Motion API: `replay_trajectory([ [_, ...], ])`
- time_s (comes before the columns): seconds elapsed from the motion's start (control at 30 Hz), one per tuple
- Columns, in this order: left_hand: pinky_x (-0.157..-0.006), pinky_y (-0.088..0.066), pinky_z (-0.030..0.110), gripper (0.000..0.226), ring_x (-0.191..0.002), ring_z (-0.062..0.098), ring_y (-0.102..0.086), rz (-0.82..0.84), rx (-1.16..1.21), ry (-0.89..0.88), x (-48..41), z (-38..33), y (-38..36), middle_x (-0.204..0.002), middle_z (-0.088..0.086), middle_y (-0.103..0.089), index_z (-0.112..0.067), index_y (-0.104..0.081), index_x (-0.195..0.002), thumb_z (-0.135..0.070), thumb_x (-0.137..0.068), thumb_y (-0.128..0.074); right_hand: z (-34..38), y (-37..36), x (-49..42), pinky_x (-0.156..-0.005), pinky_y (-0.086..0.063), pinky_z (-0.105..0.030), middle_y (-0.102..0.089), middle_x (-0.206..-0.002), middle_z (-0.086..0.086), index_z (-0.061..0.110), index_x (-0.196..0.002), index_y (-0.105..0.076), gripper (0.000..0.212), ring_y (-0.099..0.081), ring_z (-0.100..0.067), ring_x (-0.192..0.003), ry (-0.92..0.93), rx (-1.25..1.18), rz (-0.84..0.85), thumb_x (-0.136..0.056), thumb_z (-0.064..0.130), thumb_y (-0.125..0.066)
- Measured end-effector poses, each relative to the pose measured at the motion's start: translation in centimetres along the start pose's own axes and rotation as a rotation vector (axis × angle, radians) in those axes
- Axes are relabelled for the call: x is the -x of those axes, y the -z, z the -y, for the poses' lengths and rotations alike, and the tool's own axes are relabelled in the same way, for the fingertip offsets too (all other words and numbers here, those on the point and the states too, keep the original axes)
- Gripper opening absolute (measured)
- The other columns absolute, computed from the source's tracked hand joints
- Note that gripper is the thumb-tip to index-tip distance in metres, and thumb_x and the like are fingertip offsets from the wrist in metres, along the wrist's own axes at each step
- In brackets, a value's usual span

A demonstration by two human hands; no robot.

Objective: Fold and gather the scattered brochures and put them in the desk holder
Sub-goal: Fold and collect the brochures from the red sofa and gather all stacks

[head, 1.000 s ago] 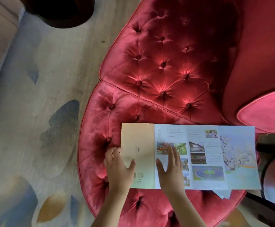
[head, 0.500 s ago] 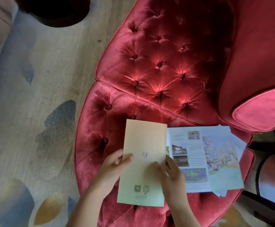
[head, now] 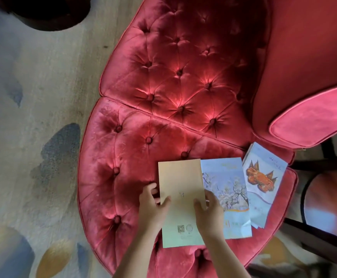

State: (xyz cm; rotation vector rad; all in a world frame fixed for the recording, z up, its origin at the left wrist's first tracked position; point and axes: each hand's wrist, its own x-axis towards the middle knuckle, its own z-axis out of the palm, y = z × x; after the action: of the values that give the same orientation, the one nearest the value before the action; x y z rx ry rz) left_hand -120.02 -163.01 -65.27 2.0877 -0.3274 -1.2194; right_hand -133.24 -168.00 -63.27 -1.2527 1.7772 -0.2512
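Note:
A brochure [head: 180,189] lies on the red tufted seat [head: 127,157], folded so its plain cream panel faces up and a blue blossom panel [head: 226,189] shows to its right. My left hand [head: 150,209] pinches the cream panel's left edge, thumb on top. Along that panel's right edge, my right hand [head: 209,213] grips it with the thumb on top and the fingers at the fold. A stack of folded brochures [head: 264,177] with an orange picture on top lies at the right of the seat. No desk holder is in view.
The red chair's backrest [head: 183,67] and arm [head: 312,117] rise behind and to the right. A pale patterned carpet [head: 33,137] covers the floor at left. A dark round object [head: 49,11] sits at top left, and dark furniture legs [head: 324,237] at right.
The wide open brochure has been folded: the cream panel swung right over the inner pages, and the sheet is now narrow. The stack with the orange picture is uncovered.

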Motion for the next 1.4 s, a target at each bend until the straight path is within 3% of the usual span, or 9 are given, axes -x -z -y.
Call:
replay_trajectory([
  [0.17, -0.082, -0.055, 0.040, 0.024, -0.086, 0.026, -0.069, 0.016, -0.040, 0.010, -0.4, -0.7, -0.2, -0.095, 0.006, -0.072, -0.010, -0.061, -0.106, -0.016, -0.085, -0.068, -0.5, 0.7, 0.5, -0.079, -0.040, -0.024, -0.058, -0.113, 0.000, 0.021, -0.121, -0.057, 0.036, -0.054, -0.012, -0.096, 0.046, 0.018, 0.029, -0.087, 0.010, -0.062],
  [0.23, -0.076, -0.054, 0.029, 0.009, -0.084, 0.024, -0.069, 0.088, 0.065, -0.005, 0.1, -1.4, 0.2, -0.087, 0.003, -0.074, -0.010, -0.067, -0.095, -0.016, -0.090, -0.063, -0.6, 1.3, 1.0, -0.093, -0.039, -0.025, -0.049, -0.122, 0.006, 0.025, -0.132, -0.050, 0.050, -0.047, -0.010, -0.115, 0.102, 0.002, -0.018, -0.086, 0.015, -0.067],
  [0.37, -0.090, -0.051, 0.036, 0.028, -0.101, 0.021, -0.069, 0.376, 0.442, 0.116, 1.5, -3.0, 1.6, -0.107, 0.006, -0.074, -0.016, -0.066, -0.111, -0.026, -0.086, -0.062, 0.8, 2.5, 2.4, -0.115, -0.030, -0.035, -0.037, -0.145, 0.020, 0.035, -0.140, -0.041, 0.065, -0.031, 0.000, -0.137, 0.044, -0.293, 0.064, -0.083, 0.034, -0.072],
  [0.43, -0.092, -0.050, 0.040, 0.037, -0.104, 0.022, -0.067, 0.472, 0.505, 0.105, 2.2, -3.9, 2.3, -0.114, 0.010, -0.071, -0.016, -0.063, -0.117, -0.028, -0.083, -0.060, 1.7, 3.0, 3.2, -0.113, -0.036, -0.039, -0.047, -0.142, 0.017, 0.037, -0.138, -0.043, 0.068, -0.041, -0.003, -0.134, 0.012, -0.434, 0.158, -0.078, 0.046, -0.072],
  [0.57, -0.085, -0.057, 0.031, 0.029, -0.105, 0.019, -0.068, 0.572, 0.552, 0.030, 2.9, -5.8, 3.1, -0.117, 0.008, -0.070, -0.022, -0.065, -0.116, -0.024, -0.088, -0.054, 3.3, 5.2, 4.3, -0.082, -0.052, -0.016, -0.071, -0.114, 0.008, 0.035, -0.120, -0.059, 0.041, -0.066, -0.009, -0.106, 0.088, -0.539, 0.293, -0.079, 0.037, -0.069],
  [0.67, -0.078, -0.057, 0.028, 0.029, -0.106, 0.020, -0.067, 0.591, 0.580, -0.002, 3.1, -6.9, 3.3, -0.119, 0.009, -0.069, -0.022, -0.064, -0.118, -0.027, -0.090, -0.058, 4.1, 7.4, 4.4, -0.083, -0.055, -0.024, -0.072, -0.113, 0.002, 0.027, -0.121, -0.060, 0.041, -0.067, -0.013, -0.104, 0.138, -0.565, 0.330, -0.081, 0.030, -0.068],
  [0.93, -0.085, -0.051, 0.038, 0.017, -0.098, 0.020, -0.063, 0.148, 0.038, -0.262, 3.2, -6.0, -2.3, -0.104, 0.001, -0.066, -0.020, -0.061, -0.107, -0.021, -0.090, -0.062, 1.2, 8.3, 2.1, -0.080, -0.056, -0.036, -0.076, -0.101, -0.008, 0.015, -0.108, -0.066, 0.029, -0.071, -0.022, -0.089, -0.024, -0.694, 0.155, -0.088, -0.004, -0.059],
  [1.17, -0.093, -0.048, 0.035, 0.058, -0.107, 0.017, -0.060, 0.173, -0.279, -0.197, 2.7, -3.5, -6.3, -0.120, 0.001, -0.060, -0.023, -0.048, -0.131, -0.001, -0.079, -0.064, -3.2, 7.3, -0.9, -0.081, -0.053, -0.053, -0.075, -0.089, -0.013, 0.015, -0.102, -0.069, 0.029, -0.066, -0.028, -0.077, -0.257, -0.492, 0.020, -0.084, -0.006, -0.061],
  [1.4, -0.100, -0.044, 0.039, 0.075, -0.115, 0.022, -0.053, 0.110, -0.392, -0.325, 4.1, -6.4, -7.7, -0.123, 0.004, -0.049, -0.020, -0.044, -0.139, 0.000, -0.072, -0.070, -0.5, 10.6, 0.4, -0.061, -0.055, -0.025, -0.073, -0.078, 0.006, 0.028, -0.090, -0.070, 0.028, -0.068, -0.014, -0.068, -0.066, -0.430, -0.103, -0.080, 0.002, -0.069],
])
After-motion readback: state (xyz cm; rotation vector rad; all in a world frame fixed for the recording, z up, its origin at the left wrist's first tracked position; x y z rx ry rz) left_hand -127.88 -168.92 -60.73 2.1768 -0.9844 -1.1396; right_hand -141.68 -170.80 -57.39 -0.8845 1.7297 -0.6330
